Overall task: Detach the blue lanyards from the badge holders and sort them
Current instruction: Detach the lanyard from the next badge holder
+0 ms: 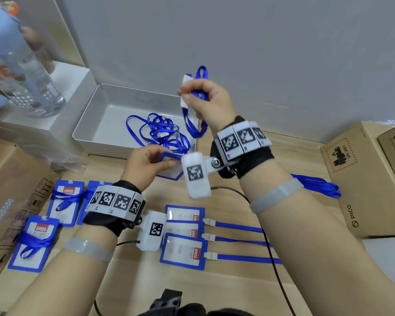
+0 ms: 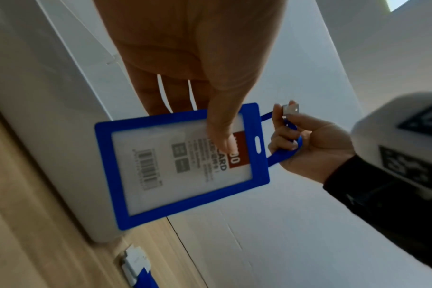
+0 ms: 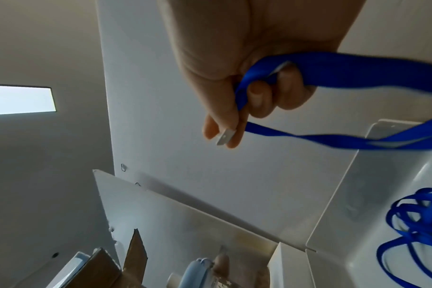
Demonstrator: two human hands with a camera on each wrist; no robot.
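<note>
My left hand (image 1: 160,159) pinches a blue-framed badge holder (image 1: 169,176) by its top, thumb on the clear window (image 2: 219,124). Its slot (image 2: 258,145) has nothing in it. My right hand (image 1: 192,94) is raised above the white tray (image 1: 96,124) and grips a blue lanyard (image 1: 193,124), pinching its white clip (image 3: 225,136) between thumb and fingertip. The strap (image 3: 358,70) loops through the curled fingers and hangs free of the holder. Several loose lanyards (image 1: 160,131) lie tangled in the tray. Three holders (image 1: 183,249) with lanyards clipped on lie near me.
Holders wrapped in their lanyards (image 1: 64,201) lie at the left beside a cardboard box (image 1: 14,183). Another box (image 1: 363,179) stands right, with blue straps (image 1: 317,185) against it. A clear bottle (image 1: 21,76) stands on a white box at the far left. A black cable (image 1: 271,258) crosses the table.
</note>
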